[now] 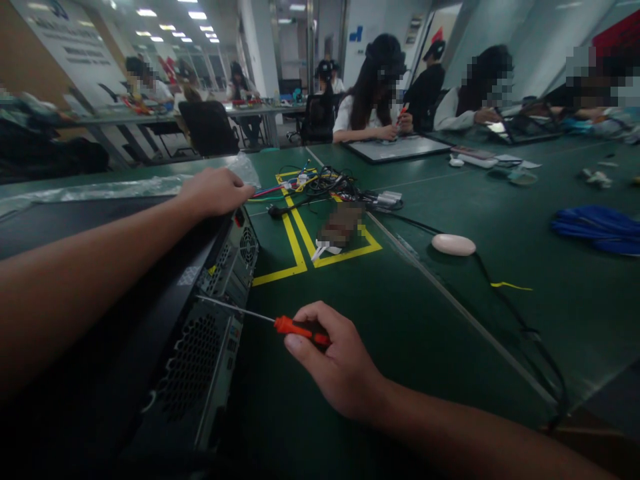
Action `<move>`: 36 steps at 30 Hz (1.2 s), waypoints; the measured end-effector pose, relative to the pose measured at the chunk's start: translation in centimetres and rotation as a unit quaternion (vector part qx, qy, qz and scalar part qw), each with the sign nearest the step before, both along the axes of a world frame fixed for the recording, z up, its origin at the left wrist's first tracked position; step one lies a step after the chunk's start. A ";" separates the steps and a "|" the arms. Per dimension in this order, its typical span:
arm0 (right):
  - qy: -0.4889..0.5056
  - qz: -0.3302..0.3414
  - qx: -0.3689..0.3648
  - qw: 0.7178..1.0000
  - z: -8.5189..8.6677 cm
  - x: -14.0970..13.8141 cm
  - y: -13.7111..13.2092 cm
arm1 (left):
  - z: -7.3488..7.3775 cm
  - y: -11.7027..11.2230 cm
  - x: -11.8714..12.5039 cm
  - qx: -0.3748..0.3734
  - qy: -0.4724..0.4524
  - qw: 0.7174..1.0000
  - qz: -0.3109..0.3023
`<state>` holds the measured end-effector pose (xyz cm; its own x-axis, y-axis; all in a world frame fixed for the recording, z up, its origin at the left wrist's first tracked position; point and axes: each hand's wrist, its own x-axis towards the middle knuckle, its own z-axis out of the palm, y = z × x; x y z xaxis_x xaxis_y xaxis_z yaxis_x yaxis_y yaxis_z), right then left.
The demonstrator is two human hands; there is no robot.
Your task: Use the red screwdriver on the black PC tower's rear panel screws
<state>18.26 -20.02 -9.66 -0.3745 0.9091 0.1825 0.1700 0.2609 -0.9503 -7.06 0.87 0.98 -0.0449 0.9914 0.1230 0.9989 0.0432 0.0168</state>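
Note:
A black computer case (125,313) lies on its side on the green table (400,320), its vented rear panel (210,347) facing right. My left hand (215,192) rests on the case's far top edge, fingers curled over it. My right hand (335,363) grips the orange handle of a screwdriver (295,328). The thin metal shaft points left, and its tip meets the rear panel near the upper edge.
Yellow tape squares (295,250) mark the table, with a tangle of cables (325,183) and a blurred object on them. A white oval object (453,245), a black cable (515,320) and blue cloth (600,228) lie to the right. Several people sit at the far tables.

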 end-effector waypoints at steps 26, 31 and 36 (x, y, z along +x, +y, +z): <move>0.014 0.009 -0.021 1.000 0.0 -0.2 -0.2 | -0.2 0.3 -0.4 0.008 -0.012 1.000 -0.007; 0.016 0.013 -0.027 0.999 -0.1 -0.2 -0.1 | -0.3 0.4 -0.4 0.014 -0.018 1.000 -0.012; 0.013 0.009 -0.021 1.000 -0.1 -0.1 -0.1 | -0.3 0.3 -0.3 0.016 -0.004 1.000 -0.003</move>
